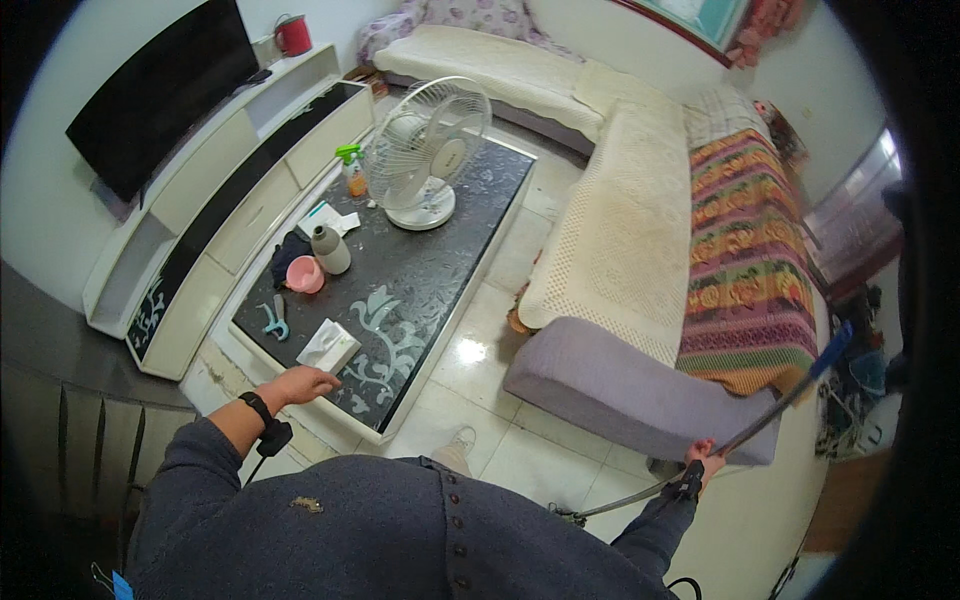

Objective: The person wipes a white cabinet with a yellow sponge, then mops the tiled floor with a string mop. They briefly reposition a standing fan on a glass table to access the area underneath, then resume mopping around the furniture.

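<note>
My right hand (703,457) grips a long metal pole (757,426) with a blue end. The pole slants from the upper right down behind my forearm, where its lower end is partly hidden by my jacket. Over the near left corner of the black glass-topped coffee table (450,307), my left hand (301,385) is held palm down with its fingers bent. Just beyond its fingers sits a white tissue box (330,349) with a tissue sticking out. Whether the fingers touch the box or hold anything is unclear, as the palm side is hidden.
On the table stand a white fan (421,206), a spray bottle (352,172), a grey-white bottle (331,250), a pink cup (305,275) and a blue-handled tool (275,321). A TV cabinet (247,214) runs along the left. A covered corner sofa (615,247) stands right, across tiled floor (480,352).
</note>
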### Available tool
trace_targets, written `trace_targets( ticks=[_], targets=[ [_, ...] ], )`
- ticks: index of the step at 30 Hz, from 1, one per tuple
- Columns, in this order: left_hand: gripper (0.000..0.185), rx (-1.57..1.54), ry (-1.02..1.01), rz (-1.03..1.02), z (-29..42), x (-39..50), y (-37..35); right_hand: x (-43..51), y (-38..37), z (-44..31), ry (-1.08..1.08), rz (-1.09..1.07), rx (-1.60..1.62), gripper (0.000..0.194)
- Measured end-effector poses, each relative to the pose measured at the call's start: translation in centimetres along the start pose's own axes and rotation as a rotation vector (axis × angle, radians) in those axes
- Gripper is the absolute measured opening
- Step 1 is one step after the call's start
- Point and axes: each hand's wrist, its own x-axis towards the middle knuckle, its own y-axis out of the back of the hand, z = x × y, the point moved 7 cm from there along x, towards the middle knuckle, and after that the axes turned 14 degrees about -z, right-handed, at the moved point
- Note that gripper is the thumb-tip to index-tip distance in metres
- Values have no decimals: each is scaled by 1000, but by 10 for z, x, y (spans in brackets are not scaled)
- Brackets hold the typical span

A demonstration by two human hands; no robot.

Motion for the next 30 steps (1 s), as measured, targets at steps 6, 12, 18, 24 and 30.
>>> trace_targets(
  ticks=[6, 12, 18, 24, 30],
  targets=[
    [32, -275, 164, -283, -12, 1, -52, 105, 26, 3, 45, -528, -1005, 59],
    [33, -435, 236, -193, -57, -29, -47, 118, -43, -33, 437, -41, -1443, 69],
    [34, -650, 360, -131, -144, -75, -58, 72, -65, 44, 9, -303, -528, 65],
    [34, -576, 290, -238, -250, -101, -68, -99, 16, 234, -333, -342, -811, 51],
    [33, -595, 223, -133, -352, -119, -39, -290, 97, 381, -623, -41, -673, 23]
  ],
)
